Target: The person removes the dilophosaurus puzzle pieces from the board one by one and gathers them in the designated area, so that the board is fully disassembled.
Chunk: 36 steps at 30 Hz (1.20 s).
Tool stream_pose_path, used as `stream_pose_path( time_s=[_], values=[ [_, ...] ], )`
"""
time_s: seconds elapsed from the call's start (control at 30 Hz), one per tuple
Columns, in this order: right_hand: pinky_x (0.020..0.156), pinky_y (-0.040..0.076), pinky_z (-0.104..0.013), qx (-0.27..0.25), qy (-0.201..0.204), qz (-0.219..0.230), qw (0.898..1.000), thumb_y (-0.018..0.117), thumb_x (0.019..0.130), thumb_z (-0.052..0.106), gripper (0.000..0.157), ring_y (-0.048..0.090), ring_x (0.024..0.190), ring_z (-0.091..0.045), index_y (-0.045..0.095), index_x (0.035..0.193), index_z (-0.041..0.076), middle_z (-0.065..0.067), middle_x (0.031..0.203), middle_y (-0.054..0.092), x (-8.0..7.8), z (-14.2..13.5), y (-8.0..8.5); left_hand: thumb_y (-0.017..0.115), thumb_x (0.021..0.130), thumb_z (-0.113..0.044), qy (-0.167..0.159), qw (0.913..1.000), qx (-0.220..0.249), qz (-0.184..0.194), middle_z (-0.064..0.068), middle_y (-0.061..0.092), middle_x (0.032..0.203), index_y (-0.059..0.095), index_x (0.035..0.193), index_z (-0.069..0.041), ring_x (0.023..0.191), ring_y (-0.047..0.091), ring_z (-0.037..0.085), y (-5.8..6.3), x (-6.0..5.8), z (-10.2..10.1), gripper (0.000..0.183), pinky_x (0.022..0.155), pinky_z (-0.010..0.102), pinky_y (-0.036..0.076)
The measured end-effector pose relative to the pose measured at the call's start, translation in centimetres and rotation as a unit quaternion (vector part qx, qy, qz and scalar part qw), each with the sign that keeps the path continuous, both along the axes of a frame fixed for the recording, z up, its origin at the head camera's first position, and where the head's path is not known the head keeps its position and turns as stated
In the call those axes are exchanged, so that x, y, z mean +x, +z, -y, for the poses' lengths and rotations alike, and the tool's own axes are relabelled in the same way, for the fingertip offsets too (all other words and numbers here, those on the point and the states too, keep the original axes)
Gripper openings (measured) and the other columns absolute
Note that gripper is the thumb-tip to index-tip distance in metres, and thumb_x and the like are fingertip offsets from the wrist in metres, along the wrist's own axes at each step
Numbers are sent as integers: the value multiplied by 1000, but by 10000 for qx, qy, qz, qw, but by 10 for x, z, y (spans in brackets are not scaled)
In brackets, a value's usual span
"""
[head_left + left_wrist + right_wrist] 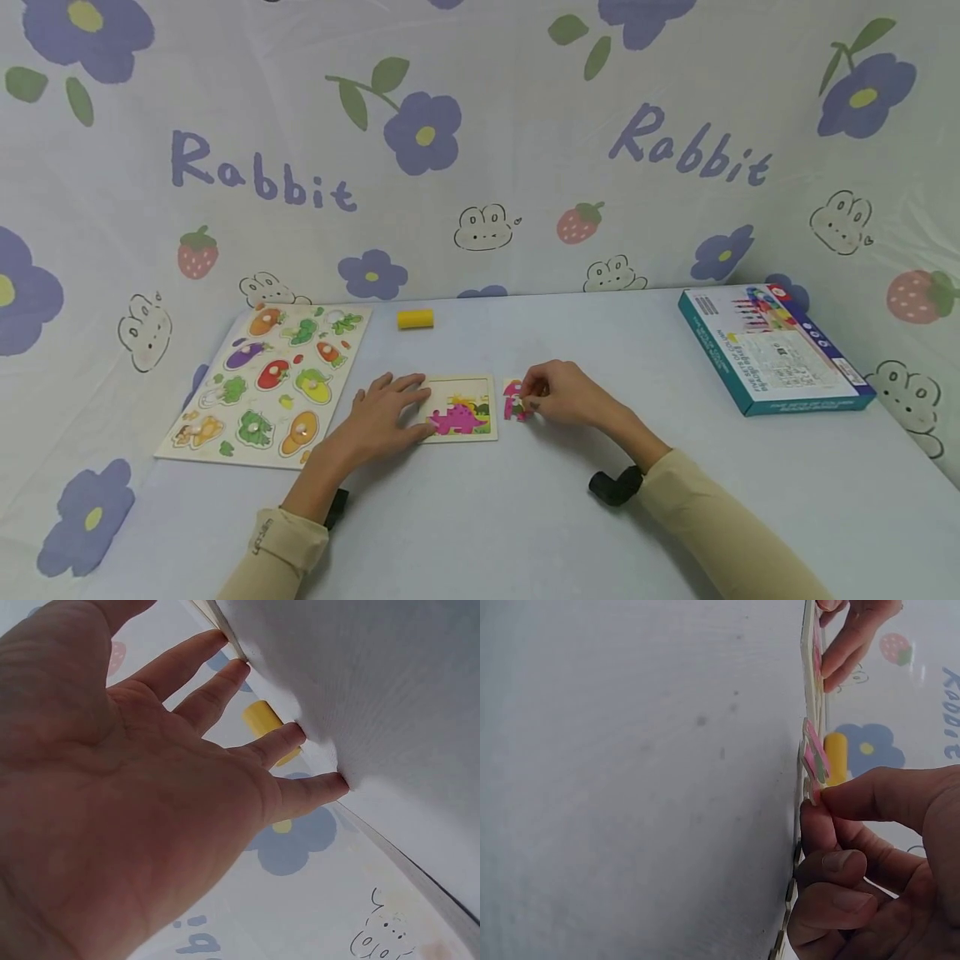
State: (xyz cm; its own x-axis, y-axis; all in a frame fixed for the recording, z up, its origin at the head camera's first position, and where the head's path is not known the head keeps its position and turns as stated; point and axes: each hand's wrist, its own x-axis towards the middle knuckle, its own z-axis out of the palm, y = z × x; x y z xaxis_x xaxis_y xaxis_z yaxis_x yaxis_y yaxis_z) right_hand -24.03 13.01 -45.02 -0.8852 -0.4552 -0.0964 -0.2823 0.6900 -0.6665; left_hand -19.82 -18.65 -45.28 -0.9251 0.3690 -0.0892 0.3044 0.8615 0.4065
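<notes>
Right hand (566, 393), centre of the frame: thumb and index finger pinch a small puzzle piece (815, 754), pink with pale green; the other fingers are curled in. Left hand (384, 417) spread wide, fingers apart, grasping nothing, fingertips at the left edge of the puzzle tray (452, 387).

Location: tray at mid-frame on the worktop (465, 517); held piece just right of it, outside the rim. Tray part filled: a pink dinosaur picture (457, 420) across the lower part, bare board above. Left end lies partly under the hand.

Step in hand, as I judge it: picking up or turning a piece beside the tray, the left hand likely steadying the frame. Next move would seem to call for levelling the piece, matching its outline to a gap and bringing it leftward over the rim without jogging the laid pieces.

Orientation: tray's long axis runs left to right across the head view. Held piece stands tilted off the worktop; in the right wrist view its longer visible side slants from upper left to lower right. Which end of its print is up: cannot tell, fingers cover part.

Nearby: yellow cylinder (416, 319) above the tray, lying sideways; vegetable board (262, 398) at left; flat box (772, 350) at right.
</notes>
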Motion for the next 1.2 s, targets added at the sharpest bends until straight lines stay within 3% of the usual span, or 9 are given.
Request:
stream_pose_path(
  time_s=[0.33,0.63,1.2],
  values=[
    [67,47,-24,113,112,-132,9998,75,97,16,7,56,78,-13,74,97,9,-1,86,69,1,1,2,72,99,-40,-75,10000,-3,21,11,42,170,58,153,-11,158,28,54,1,-2,2,62,119,84,22],
    [67,48,-23,267,120,-43,9996,89,87,25,25,56,76,-12,74,100,10,0,82,65,6,-2,3,73,97,-41,-136,9999,9,60,10,41,171,56,154,-12,159,26,53,-1,-4,6,66,120,84,20],
    [65,46,-23,300,296,-42,9991,88,88,22,23,55,75,-12,73,100,10,1,81,62,8,-1,3,75,95,-44,-161,9998,-30,76,9,40,171,55,155,-12,159,26,54,-4,-4,7,70,120,84,20]
  ],
)
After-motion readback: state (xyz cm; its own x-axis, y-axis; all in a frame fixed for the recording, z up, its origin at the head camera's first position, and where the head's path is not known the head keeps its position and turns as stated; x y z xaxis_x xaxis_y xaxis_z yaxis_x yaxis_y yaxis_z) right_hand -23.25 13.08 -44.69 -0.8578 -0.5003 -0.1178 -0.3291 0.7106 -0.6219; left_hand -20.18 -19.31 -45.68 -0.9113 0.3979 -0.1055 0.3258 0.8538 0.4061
